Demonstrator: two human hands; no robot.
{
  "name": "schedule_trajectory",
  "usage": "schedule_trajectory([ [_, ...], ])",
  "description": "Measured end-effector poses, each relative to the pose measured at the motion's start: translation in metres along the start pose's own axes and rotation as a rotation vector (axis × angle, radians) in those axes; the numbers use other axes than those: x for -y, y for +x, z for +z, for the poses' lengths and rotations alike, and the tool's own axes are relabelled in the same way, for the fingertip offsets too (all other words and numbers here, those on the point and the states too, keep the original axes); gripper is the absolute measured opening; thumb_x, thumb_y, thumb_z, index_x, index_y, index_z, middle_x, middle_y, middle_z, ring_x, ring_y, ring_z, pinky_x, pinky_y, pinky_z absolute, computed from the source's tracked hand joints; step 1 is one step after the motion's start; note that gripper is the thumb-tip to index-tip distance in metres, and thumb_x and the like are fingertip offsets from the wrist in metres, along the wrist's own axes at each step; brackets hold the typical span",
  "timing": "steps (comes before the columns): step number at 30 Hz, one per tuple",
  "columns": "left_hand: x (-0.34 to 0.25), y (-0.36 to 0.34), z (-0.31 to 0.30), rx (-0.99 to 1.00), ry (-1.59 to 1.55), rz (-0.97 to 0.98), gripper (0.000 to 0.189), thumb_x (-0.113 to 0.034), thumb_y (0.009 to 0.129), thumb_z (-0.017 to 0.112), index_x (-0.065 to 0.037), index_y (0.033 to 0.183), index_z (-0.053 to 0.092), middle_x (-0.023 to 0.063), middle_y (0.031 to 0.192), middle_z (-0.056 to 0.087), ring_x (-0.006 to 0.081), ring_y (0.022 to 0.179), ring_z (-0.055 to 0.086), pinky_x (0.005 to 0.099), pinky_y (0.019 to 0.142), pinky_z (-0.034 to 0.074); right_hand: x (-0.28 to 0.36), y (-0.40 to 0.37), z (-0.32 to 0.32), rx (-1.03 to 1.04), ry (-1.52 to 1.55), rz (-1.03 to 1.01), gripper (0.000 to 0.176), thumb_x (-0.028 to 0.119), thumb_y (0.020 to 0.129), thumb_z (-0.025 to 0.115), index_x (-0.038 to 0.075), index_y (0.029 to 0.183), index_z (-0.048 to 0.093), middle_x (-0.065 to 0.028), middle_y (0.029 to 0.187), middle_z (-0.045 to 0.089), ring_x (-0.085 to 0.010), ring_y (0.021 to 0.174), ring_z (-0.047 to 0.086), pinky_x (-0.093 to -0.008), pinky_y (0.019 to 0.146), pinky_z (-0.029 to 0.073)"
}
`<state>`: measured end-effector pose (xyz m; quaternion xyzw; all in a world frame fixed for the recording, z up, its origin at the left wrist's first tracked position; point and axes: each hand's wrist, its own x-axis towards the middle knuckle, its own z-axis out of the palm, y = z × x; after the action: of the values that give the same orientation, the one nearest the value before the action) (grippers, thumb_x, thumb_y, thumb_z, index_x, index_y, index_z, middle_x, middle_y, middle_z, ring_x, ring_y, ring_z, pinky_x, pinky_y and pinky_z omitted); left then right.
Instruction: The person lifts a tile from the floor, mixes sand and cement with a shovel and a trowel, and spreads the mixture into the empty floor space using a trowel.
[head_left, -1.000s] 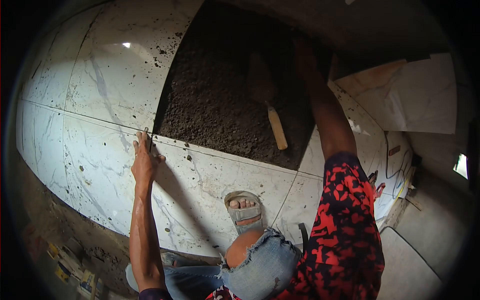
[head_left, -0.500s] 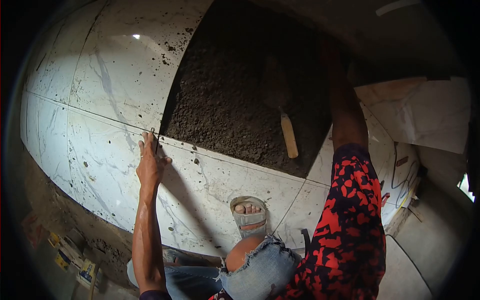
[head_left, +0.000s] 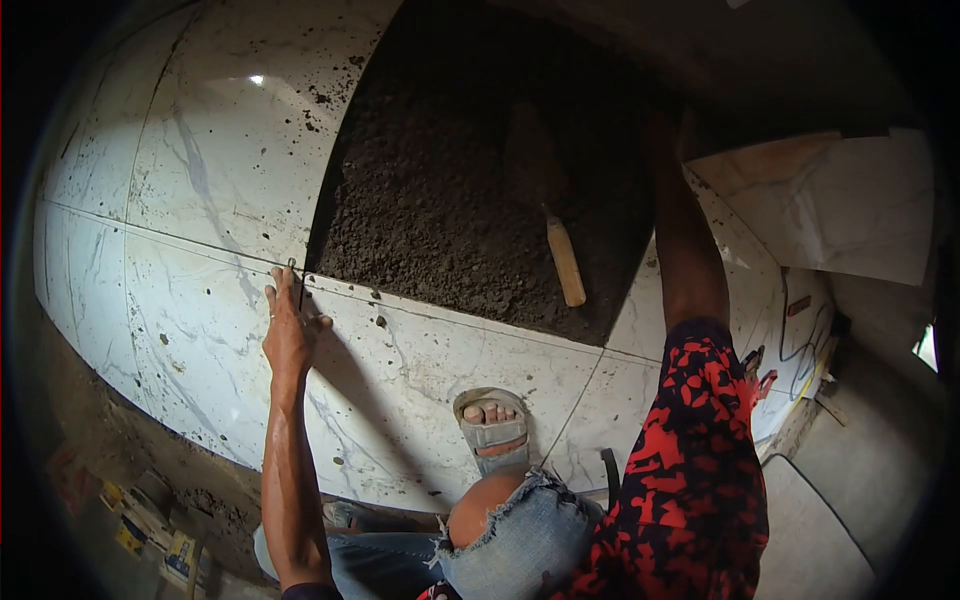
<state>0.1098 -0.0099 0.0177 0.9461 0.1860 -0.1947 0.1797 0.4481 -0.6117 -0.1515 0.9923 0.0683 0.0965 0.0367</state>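
My left hand (head_left: 288,335) rests on a white marbled tile (head_left: 430,350) by the corner of a dirt-filled gap, fingers stretched forward and thumb apart. A small thin loop (head_left: 291,264) stands at its fingertips; I cannot make out what it is. A thin line runs along the tile joint there. My right arm reaches to the far right edge of the gap, where my right hand (head_left: 678,130) is lost in shadow and its fingers hidden. Between the hands, a trowel with a wooden handle (head_left: 565,262) lies on the dark loose mortar bed (head_left: 430,225).
My sandalled foot (head_left: 492,420) stands on the near tile. A loose tile (head_left: 830,205) leans at the right, near a cable (head_left: 800,365). Yellow-and-white tools or packs (head_left: 155,530) lie at lower left. Crumbs of dirt dot the tiles.
The view has shifted slightly, so the tiles, trowel and left hand appear a little further left. Both hands stay at about the same places on the floor.
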Motion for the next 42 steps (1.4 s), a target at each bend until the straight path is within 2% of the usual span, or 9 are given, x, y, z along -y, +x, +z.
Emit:
schedule_trajectory([
  [12, 0.0, 0.001, -0.001, 0.014, -0.069, -0.015, 0.097, -0.004, 0.066, 0.074, -0.017, 0.145, 0.02, 0.0097, 0.152, 0.02, 0.0331, 0.139, 0.017, 0.0396, 0.108, 0.03, 0.1, -0.018, -0.128, 0.27, 0.382, 0.073, 0.032, 0.019, 0.087, 0.052, 0.005, 0.115, 0.057, -0.0164, 0.118, 0.057, -0.0319, 0.11, 0.055, -0.0412, 0.098, 0.041],
  [18, 0.001, 0.002, 0.0, 0.028, -0.052, -0.018, 0.097, -0.006, 0.066, 0.075, -0.017, 0.145, 0.019, 0.0095, 0.152, 0.019, 0.0332, 0.139, 0.017, 0.0398, 0.108, 0.031, 0.086, -0.035, -0.094, -0.009, 0.194, -0.418, 0.036, 0.013, 0.087, 0.05, 0.006, 0.122, 0.054, -0.016, 0.125, 0.053, -0.0317, 0.118, 0.049, -0.0416, 0.101, 0.039],
  [24, 0.002, 0.002, -0.001, 0.033, -0.051, -0.017, 0.098, -0.008, 0.066, 0.076, -0.016, 0.145, 0.019, 0.0097, 0.152, 0.018, 0.0342, 0.139, 0.017, 0.0407, 0.106, 0.033, 0.075, -0.046, -0.092, 0.269, 0.94, 0.11, 0.032, 0.013, 0.085, 0.053, 0.006, 0.116, 0.056, -0.0165, 0.115, 0.056, -0.0328, 0.11, 0.053, -0.043, 0.095, 0.042],
  [27, 0.004, 0.003, 0.001, 0.031, -0.023, -0.008, 0.097, -0.008, 0.066, 0.076, -0.016, 0.145, 0.019, 0.0092, 0.152, 0.018, 0.0333, 0.139, 0.018, 0.0409, 0.106, 0.033, 0.073, -0.05, -0.108, -0.034, 0.292, -0.4, 0.027, 0.014, 0.084, 0.054, 0.005, 0.11, 0.058, -0.0159, 0.102, 0.06, -0.0337, 0.099, 0.057, -0.0438, 0.086, 0.046],
  [34, -0.007, 0.0, -0.008, 0.045, -0.041, -0.039, 0.097, -0.009, 0.066, 0.076, -0.017, 0.145, 0.02, 0.009, 0.152, 0.019, 0.0334, 0.139, 0.019, 0.0415, 0.106, 0.033, 0.103, -0.11, -0.24, 0.855, 0.618, 0.286, 0.019, 0.021, 0.078, 0.063, 0.005, 0.087, 0.067, -0.0097, 0.074, 0.066, -0.0201, 0.07, 0.064, -0.0344, 0.065, 0.05],
  [37, -0.008, -0.001, -0.006, 0.038, -0.027, -0.034, 0.096, -0.009, 0.067, 0.076, -0.017, 0.145, 0.02, 0.0088, 0.152, 0.019, 0.0329, 0.139, 0.019, 0.0411, 0.106, 0.034, 0.067, -0.234, -0.246, 1.345, 0.753, 0.161, 0.017, 0.019, 0.075, 0.062, 0.005, 0.082, 0.068, -0.0077, 0.069, 0.066, -0.0145, 0.062, 0.063, -0.0326, 0.063, 0.051],
  [40, -0.007, -0.001, -0.004, 0.012, 0.021, -0.038, 0.094, -0.009, 0.068, 0.076, -0.017, 0.145, 0.022, 0.0045, 0.152, 0.02, 0.0284, 0.139, 0.019, 0.0367, 0.102, 0.039, 0.034, -0.437, -0.256, 1.51, 0.579, -0.693, 0.025, 0.032, 0.075, 0.057, 0.009, 0.073, 0.065, -0.0097, 0.071, 0.066, -0.0242, 0.064, 0.062, -0.0379, 0.06, 0.048],
  [41, -0.007, 0.0, -0.004, 0.015, 0.021, -0.034, 0.094, -0.009, 0.068, 0.076, -0.017, 0.145, 0.022, 0.0045, 0.152, 0.02, 0.0284, 0.139, 0.019, 0.0367, 0.102, 0.039, 0.041, -0.487, -0.288, 1.936, 0.612, -0.14, 0.018, 0.021, 0.073, 0.063, 0.01, 0.085, 0.07, -0.0057, 0.078, 0.069, -0.0217, 0.067, 0.063, -0.0369, 0.067, 0.051],
  [42, -0.006, 0.0, -0.003, 0.004, 0.023, -0.027, 0.094, -0.008, 0.067, 0.076, -0.017, 0.145, 0.022, 0.0051, 0.152, 0.02, 0.0287, 0.139, 0.02, 0.037, 0.101, 0.039, 0.042, -0.545, -0.308, 2.029, 0.465, -0.429, 0.023, 0.025, 0.076, 0.064, 0.009, 0.092, 0.069, -0.0095, 0.092, 0.068, -0.0239, 0.082, 0.064, -0.039, 0.072, 0.051],
])
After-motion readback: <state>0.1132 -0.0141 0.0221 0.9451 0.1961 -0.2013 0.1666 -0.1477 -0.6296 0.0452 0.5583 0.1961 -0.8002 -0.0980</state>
